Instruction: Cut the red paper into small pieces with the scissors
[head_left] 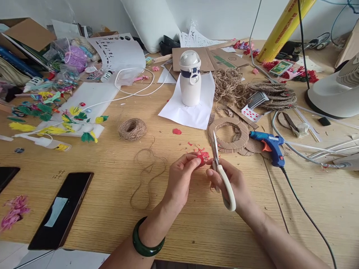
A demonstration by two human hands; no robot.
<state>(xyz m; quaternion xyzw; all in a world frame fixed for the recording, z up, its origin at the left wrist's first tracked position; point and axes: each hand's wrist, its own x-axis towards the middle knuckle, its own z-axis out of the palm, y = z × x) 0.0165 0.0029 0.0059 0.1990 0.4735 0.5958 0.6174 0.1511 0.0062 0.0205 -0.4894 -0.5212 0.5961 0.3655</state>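
My left hand [183,170], with a green bangle on its wrist, pinches a small red piece [201,158] near the middle of the table. Just to the right, my right hand [228,179] is closed on white-handled scissors [229,186], whose blades point up and away from me. Red scraps [206,154] lie behind the fingertips. Another red piece [177,131] rests farther back on the wood. Behind the scissor blades is a cardboard ring [241,138].
A blue glue gun [273,145] with its cord lies right of the ring. Twine [132,129] and a phone [64,209] are on the left. A white bottle [190,87] stands on paper at the back. Yellow and green craft pieces [70,121] lie far left.
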